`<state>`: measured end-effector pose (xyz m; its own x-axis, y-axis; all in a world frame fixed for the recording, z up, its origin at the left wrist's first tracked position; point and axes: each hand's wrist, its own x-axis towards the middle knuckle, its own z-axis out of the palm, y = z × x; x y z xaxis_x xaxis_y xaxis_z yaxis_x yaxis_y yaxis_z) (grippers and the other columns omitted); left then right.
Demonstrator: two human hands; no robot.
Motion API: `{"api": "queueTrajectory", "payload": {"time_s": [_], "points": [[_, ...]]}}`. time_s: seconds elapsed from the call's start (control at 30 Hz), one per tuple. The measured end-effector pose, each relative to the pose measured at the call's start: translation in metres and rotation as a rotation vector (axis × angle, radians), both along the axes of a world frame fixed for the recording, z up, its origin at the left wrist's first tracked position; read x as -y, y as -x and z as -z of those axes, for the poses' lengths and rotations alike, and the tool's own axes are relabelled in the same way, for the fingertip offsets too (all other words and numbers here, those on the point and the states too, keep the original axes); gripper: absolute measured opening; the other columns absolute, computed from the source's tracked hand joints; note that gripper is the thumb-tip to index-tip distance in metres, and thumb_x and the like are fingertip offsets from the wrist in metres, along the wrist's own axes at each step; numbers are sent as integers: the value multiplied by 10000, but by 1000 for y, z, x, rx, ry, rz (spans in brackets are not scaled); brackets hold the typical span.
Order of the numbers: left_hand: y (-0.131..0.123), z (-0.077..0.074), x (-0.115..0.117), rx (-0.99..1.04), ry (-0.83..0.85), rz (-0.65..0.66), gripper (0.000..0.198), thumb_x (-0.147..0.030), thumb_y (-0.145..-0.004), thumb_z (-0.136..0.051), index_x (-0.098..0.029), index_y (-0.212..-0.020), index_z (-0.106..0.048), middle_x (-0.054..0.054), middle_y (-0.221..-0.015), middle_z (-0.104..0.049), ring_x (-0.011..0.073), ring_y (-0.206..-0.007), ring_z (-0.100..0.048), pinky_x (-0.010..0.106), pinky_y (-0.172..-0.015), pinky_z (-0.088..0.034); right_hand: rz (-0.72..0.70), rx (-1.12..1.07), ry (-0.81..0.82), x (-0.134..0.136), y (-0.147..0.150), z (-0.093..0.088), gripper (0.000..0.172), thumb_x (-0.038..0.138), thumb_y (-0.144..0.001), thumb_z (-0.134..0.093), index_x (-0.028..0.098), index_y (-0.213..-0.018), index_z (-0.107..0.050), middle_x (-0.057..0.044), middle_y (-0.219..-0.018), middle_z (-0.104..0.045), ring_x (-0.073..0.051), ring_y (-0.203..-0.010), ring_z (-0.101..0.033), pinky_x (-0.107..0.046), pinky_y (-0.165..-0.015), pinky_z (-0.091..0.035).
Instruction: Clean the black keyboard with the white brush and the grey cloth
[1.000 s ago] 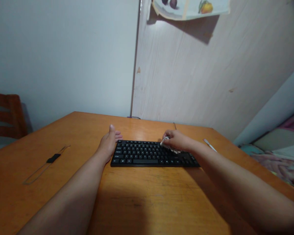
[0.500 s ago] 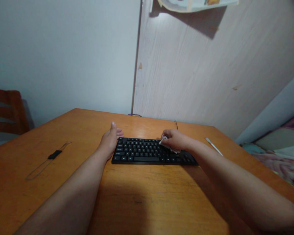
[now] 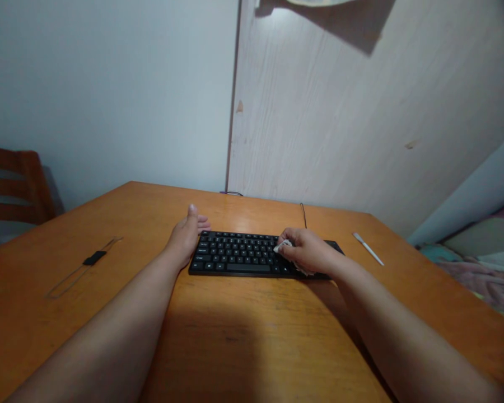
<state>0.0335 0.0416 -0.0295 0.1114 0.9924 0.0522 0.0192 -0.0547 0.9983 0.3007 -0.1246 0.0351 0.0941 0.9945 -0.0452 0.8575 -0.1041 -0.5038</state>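
Note:
A black keyboard (image 3: 239, 254) lies flat on the wooden table (image 3: 218, 336). My left hand (image 3: 187, 236) rests against its left end, thumb up and fingers apart, holding nothing. Pinched in my right hand (image 3: 301, 247) is a crumpled whitish cloth or tissue (image 3: 284, 245), pressed on the keys right of the middle. That hand and the cloth hide part of the keyboard's right side.
On the left of the table lies a black piece with a thin loop (image 3: 94, 258). A white brush (image 3: 368, 249) lies to the right. A thin cable (image 3: 303, 215) runs behind the keyboard. A wooden chair (image 3: 37, 184) stands at far left.
My right hand has moved slightly toward me over the keys with the cloth. My left hand remains at the keyboard's left end. The view has shifted a little.

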Motion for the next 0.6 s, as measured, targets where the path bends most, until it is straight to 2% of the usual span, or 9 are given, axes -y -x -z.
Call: {"api": "queueTrajectory", "payload": {"time_s": [0.1,0.17,0.33,0.4,0.5,0.53,0.6], "points": [[1,1,0,4,-1,5,827,-818,-901,-272,-113,-1044,-679,224,-1128,-739,306,-1010,-727,445,-906,-554,-94,88,-76,1,1,4,94,213,-858,-604,192,-925,-666,-35,-821,-698,-147,-705,-609,-230,-616,-398],[2,0,0,5,-3,5,823,-829,-888,-291,-117,-1027,-679,221,-1117,-742,310,-1006,-728,445,-896,-557,-163,107,-45,4,0,3,102,164,-818,-613,198,-893,-673,-31,-830,-704,-153,-740,-616,-229,-636,-405],[3,-3,3,8,-12,-2,788,-819,-889,-326,-123,-997,-681,210,-1081,-752,307,-990,-732,434,-887,-558,-215,-113,212,13,-5,-5,87,208,-841,-579,212,-905,-639,10,-659,-637,-131,-520,-570,-218,-483,-378],[3,-3,3,5,-12,-3,782,-815,-892,-329,-125,-1000,-680,205,-1076,-753,304,-991,-732,427,-884,-560,-197,-151,166,14,-4,-6,89,225,-848,-585,209,-915,-641,9,-661,-630,-124,-513,-560,-213,-474,-378],[4,-2,3,-2,-13,-5,809,-825,-891,-301,-120,-1018,-677,209,-1084,-750,301,-991,-732,427,-888,-559,-207,-84,23,14,1,-6,75,211,-828,-620,198,-891,-660,-4,-706,-651,-115,-573,-566,-200,-517,-389],[4,-2,2,-3,-13,-5,817,-829,-890,-294,-118,-1021,-676,212,-1088,-749,301,-991,-732,429,-890,-559,-223,-71,29,14,3,-6,74,199,-820,-622,196,-884,-659,-4,-705,-654,-115,-578,-572,-197,-520,-390],[5,0,0,-2,-18,3,817,-829,-888,-299,-116,-1019,-675,216,-1093,-747,301,-992,-733,434,-899,-556,-261,-91,138,17,3,-7,79,181,-816,-601,198,-879,-645,2,-663,-644,-120,-547,-586,-194,-495,-391]]}}
